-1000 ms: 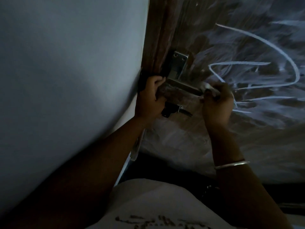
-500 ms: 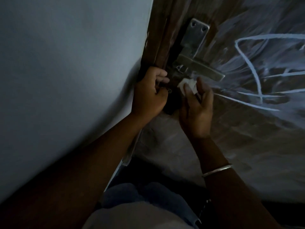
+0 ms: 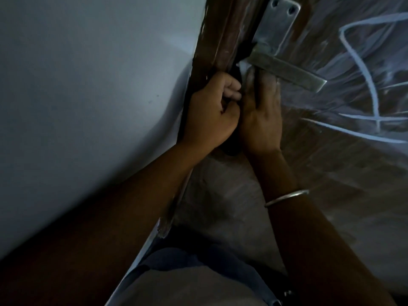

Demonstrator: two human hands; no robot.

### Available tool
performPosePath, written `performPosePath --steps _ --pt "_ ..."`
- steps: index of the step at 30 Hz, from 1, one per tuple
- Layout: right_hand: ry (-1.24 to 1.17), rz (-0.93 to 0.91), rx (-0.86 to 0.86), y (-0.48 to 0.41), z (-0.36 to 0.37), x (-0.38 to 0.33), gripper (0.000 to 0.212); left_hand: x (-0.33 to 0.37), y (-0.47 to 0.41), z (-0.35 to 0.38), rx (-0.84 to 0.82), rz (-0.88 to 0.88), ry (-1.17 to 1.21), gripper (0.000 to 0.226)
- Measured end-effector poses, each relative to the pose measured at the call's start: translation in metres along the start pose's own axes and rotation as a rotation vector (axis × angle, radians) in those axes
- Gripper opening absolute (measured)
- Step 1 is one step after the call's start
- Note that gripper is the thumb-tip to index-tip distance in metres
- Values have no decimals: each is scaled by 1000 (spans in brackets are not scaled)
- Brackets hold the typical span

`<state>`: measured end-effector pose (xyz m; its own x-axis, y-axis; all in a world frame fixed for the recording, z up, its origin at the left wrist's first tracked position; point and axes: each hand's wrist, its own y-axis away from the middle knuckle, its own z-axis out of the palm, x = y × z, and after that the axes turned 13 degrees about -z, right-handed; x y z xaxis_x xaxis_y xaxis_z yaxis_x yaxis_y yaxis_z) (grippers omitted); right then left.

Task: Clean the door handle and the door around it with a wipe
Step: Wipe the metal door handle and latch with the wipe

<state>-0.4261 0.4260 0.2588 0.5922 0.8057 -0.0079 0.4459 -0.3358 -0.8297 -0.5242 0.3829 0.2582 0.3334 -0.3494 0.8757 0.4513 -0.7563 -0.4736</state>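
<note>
A metal lever door handle on a metal backplate sits on a brown wooden door marked with white chalk lines. My right hand lies flat against the door just under the lever's inner end, fingers straight, pressing a white wipe of which only a corner shows above the fingertips. My left hand is curled around the door's edge beside it, fingers wrapped over the dark edge. The two hands touch side by side.
A pale wall fills the left half, meeting the brown door frame. My right wrist carries a metal bangle. My clothing shows at the bottom. The scene is dim.
My right hand has slid left from the lever's tip to below its inner end and flattened on the door over the wipe. The left hand stays on the door edge.
</note>
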Motion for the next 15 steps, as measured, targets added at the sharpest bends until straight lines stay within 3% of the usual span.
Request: performPosePath --steps 3,6,12,15 --pt "310 -185 -72 -3 10 5 36 -2 -1 -4 20 -1 -22 18" --pt "417 -335 -106 -1 4 15 32 -6 2 -7 30 -23 -6 17" --pt "520 -215 -100 -5 -3 10 31 -9 4 -9 37 -40 21 16" --pt "493 -249 -184 -11 1 1 32 -13 7 -9 32 -38 32 15"
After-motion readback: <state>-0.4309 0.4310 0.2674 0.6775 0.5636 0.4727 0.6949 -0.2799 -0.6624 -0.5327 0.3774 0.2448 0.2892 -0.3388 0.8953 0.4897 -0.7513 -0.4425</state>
